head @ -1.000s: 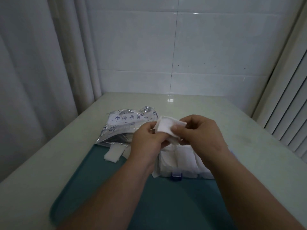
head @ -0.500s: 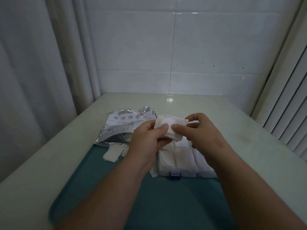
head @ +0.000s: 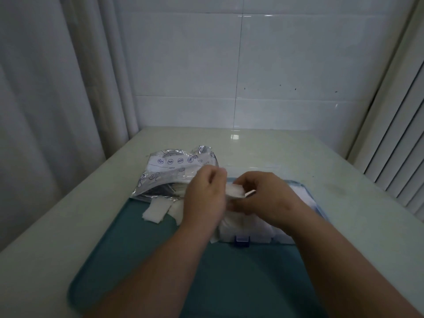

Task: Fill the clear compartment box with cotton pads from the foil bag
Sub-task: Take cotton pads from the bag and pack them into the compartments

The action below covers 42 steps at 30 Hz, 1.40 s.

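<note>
A crumpled silver foil bag (head: 171, 174) lies open on the pale table at the back left of the teal tray. The clear compartment box (head: 254, 235) with a blue latch sits on the tray, packed with white cotton pads and partly hidden by my hands. My left hand (head: 204, 198) and my right hand (head: 263, 196) meet just above the box's back part, both pinching a small stack of white cotton pads (head: 235, 191) between them. Two loose cotton pads (head: 156, 211) lie on the tray by the bag's mouth.
The teal tray (head: 142, 260) covers the near half of the pale table (head: 344, 203). A curtain (head: 57, 99) hangs on the left, a tiled wall stands behind, and slatted blinds (head: 399, 145) close off the right.
Both hands have lowered the pinched stack of pads from chest height down towards the back of the box. The bag and loose pads have not moved.
</note>
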Tool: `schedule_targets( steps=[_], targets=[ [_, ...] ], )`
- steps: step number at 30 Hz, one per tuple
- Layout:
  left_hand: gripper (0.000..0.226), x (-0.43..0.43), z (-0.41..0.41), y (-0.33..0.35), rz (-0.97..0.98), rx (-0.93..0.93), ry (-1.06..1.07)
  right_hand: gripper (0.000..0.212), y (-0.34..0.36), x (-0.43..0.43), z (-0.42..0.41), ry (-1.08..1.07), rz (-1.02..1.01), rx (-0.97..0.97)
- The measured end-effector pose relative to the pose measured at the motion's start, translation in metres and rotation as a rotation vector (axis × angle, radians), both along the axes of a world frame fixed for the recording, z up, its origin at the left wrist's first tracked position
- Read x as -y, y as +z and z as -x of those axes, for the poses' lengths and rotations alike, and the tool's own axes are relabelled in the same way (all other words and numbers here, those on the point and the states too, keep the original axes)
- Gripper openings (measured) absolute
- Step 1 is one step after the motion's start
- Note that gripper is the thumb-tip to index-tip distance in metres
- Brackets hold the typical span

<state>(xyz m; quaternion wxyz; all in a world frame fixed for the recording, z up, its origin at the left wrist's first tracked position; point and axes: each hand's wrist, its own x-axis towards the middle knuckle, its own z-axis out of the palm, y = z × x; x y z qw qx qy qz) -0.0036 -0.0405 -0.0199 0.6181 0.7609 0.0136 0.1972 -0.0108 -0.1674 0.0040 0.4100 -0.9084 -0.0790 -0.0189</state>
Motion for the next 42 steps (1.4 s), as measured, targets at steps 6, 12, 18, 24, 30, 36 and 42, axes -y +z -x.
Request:
schedule_targets(
  steps=[6, 12, 18, 24, 30, 36, 42],
  targets=[
    [0.017, 0.002, -0.004, -0.007, -0.056, -0.056, -0.003, 0.037, 0.004, 0.000, 0.003, 0.006, 0.009, -0.024],
    [0.022, 0.000, 0.002, 0.009, 0.591, -0.143, -0.187, 0.034, 0.011, 0.004, 0.004, -0.071, -0.312, -0.074],
    [0.078, -0.001, 0.001, 0.012, 0.831, -0.089, -0.419, 0.025, 0.017, 0.005, 0.007, 0.035, -1.052, -0.397],
    [0.039, -0.002, 0.003, 0.012, 0.809, -0.025, -0.442, 0.029, 0.012, -0.001, 0.009, 0.006, -0.617, -0.253],
    [0.037, -0.010, -0.004, 0.013, 0.714, -0.165, -0.387, 0.055, 0.011, 0.007, 0.003, 0.008, -0.023, 0.339],
    [0.052, -0.007, -0.002, 0.009, 0.619, -0.223, -0.500, 0.108, 0.001, 0.003, -0.001, 0.246, 0.120, 0.331],
    [0.055, -0.006, -0.004, 0.007, 0.530, -0.184, -0.565, 0.105, 0.006, -0.002, 0.005, 0.214, 0.241, 0.373]
  ],
)
